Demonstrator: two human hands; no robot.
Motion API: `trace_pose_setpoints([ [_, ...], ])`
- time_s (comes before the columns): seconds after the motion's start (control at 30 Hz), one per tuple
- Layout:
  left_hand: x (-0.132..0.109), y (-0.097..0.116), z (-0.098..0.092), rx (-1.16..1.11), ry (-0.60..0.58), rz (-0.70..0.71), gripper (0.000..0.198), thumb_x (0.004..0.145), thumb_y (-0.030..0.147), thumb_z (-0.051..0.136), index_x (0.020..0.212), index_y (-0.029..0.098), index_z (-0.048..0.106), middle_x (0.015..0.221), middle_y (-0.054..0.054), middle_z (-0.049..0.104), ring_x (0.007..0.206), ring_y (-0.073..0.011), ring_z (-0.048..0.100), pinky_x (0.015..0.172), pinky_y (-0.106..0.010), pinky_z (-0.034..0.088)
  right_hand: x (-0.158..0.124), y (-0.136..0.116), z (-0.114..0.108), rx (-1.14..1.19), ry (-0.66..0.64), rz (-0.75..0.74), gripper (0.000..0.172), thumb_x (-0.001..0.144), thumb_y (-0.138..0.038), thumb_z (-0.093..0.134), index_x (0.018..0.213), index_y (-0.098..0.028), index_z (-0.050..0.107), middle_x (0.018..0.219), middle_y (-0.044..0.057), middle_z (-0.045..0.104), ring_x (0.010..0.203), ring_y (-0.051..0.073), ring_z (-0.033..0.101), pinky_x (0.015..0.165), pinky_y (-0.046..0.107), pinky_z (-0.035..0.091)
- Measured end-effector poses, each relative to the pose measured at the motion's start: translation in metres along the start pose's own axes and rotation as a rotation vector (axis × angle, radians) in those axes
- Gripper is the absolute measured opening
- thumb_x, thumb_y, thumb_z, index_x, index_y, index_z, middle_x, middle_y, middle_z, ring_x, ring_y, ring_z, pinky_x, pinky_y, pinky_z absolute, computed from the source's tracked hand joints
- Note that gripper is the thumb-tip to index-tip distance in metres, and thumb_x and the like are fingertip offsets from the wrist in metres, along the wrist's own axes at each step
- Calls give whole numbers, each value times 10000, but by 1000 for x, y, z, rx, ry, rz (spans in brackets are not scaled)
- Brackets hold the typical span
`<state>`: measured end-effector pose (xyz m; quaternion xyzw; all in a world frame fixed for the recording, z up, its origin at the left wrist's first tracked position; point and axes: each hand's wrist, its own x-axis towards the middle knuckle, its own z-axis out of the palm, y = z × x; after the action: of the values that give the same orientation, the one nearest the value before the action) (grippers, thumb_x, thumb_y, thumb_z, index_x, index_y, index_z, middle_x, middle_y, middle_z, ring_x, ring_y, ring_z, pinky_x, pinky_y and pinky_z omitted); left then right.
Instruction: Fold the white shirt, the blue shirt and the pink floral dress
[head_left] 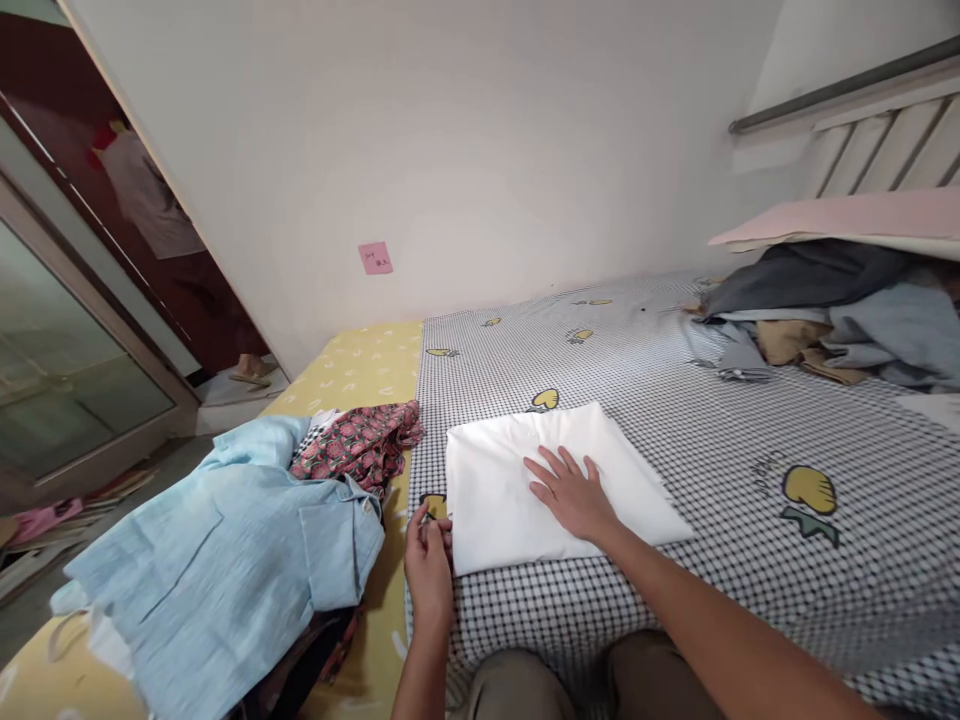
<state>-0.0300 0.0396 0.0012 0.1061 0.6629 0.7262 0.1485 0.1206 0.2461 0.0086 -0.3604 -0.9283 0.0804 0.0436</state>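
A white folded cloth (495, 490), possibly a garment, lies flat on the checked sheet in front of me. My right hand (574, 495) rests palm down on its top, fingers spread. Beside the cloth's left edge is my left hand (429, 565), its fingers loosely curled and apart. Those fingertips are at or against the cloth's edge; whether they touch it is hard to tell. Left of that hand, a light blue garment (232, 550) with pockets lies on a pile, with a red-patterned cloth (360, 440) behind it.
The checked sheet (720, 440) with yellow pineapple prints meets a yellow sheet (367, 365) on the left. Crumpled grey and brown clothes (810, 310) lie at the right under a pink board-like sheet (847, 215). A pale wall (487, 150) stands behind, with a glass-paned door (67, 340) at left.
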Motion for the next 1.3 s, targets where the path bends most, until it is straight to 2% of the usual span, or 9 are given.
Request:
trace_pose_setpoints([
  [0.1,-1,13,-11,330,149,240,407,898,376,480,1211,166,634,1050,-117,717,770,-207,685,734,-393,600,0,0,1,9,22,-6,560,1082,-560,218,1619,-448,331,1747,-56,217,1613,286,146,1269,633,105],
  [0.2,-3,39,-6,689,262,670,362,952,239,408,1173,164,684,1212,-170,683,1112,-272,678,1009,-481,554,0,0,3,28,44,-20,555,1082,-560,236,1612,-444,350,1745,-52,222,1613,297,147,1266,643,106],
  [0.33,-10,63,37,1082,61,1135,514,940,60,381,1379,191,613,1439,-160,635,1376,-251,569,1194,-514,434,1,0,6,59,77,-33,541,1078,-547,285,1600,-440,379,1736,-41,249,1608,312,163,1256,671,120],
  [0.43,-6,51,72,1289,-107,1283,596,964,64,358,1550,145,429,1619,-155,487,1524,-233,417,1274,-532,336,1,-1,8,71,97,-41,538,1076,-550,303,1597,-440,383,1730,-37,263,1605,318,177,1251,682,129],
  [0.53,8,18,86,1442,-228,1164,539,1026,212,375,1552,103,425,1591,-174,513,1489,-254,473,1236,-518,408,2,-1,10,79,116,-54,545,1076,-564,300,1597,-431,388,1725,-31,274,1601,327,193,1249,684,131],
  [0.63,22,-12,83,1561,-156,886,537,1039,340,405,1495,80,514,1559,-223,523,1455,-314,512,1191,-529,458,3,-1,11,97,129,-51,548,1073,-564,322,1594,-416,403,1719,-22,292,1596,336,205,1249,686,119],
  [0.73,27,-24,80,1592,-139,785,558,1048,384,374,1542,142,467,1616,-201,444,1510,-333,427,1221,-555,404,4,-1,10,152,143,-52,551,1067,-582,329,1585,-417,423,1718,-17,297,1599,337,193,1252,689,90],
  [1.0,38,-26,81,1660,-141,792,598,1043,420,305,1580,174,399,1631,-200,425,1526,-341,404,1226,-575,363,-10,7,-7,278,143,-96,603,1073,-606,225,1632,-400,320,1732,-20,267,1612,296,154,1281,640,59],
  [1.3,34,-25,79,1664,-107,877,605,1037,395,245,1557,163,449,1625,-205,447,1523,-345,412,1234,-570,333,-46,82,-10,158,127,217,688,1056,-646,218,1651,-313,310,1742,12,194,1623,312,85,1278,644,-16],
])
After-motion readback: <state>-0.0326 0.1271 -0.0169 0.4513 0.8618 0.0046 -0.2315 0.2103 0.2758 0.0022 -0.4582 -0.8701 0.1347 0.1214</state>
